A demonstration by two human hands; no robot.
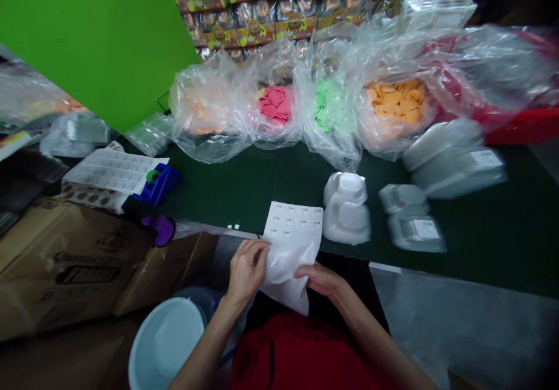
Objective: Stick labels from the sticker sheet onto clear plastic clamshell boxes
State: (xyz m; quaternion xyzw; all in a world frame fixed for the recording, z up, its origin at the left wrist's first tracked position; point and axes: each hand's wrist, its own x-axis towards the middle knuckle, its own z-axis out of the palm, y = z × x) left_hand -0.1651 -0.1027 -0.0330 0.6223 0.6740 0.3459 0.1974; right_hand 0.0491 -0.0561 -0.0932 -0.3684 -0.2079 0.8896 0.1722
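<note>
A white sheet of small printed labels [299, 221] lies partly on the front edge of the dark green table, its blank lower part curling down toward my lap. At the sheet's left edge, my left hand [247, 269] is closed, thumb and forefinger pinched together on the paper; whether a loose label is between them is too small to tell. My right hand [322, 278] grips the lower right edge, thumb on top and the other fingers hidden beneath. Just right of the sheet sits a closed white clamshell box [347, 218], without a visible label.
Labelled clamshell boxes [417, 227] stand farther right. Clear bags holding pink pieces [275, 105], green pieces [327, 103] and orange pieces [399, 102] line the back. At left are a blue tape dispenser [161, 185], another label sheet [111, 169], a carton [65, 262] and a pale basin [168, 343].
</note>
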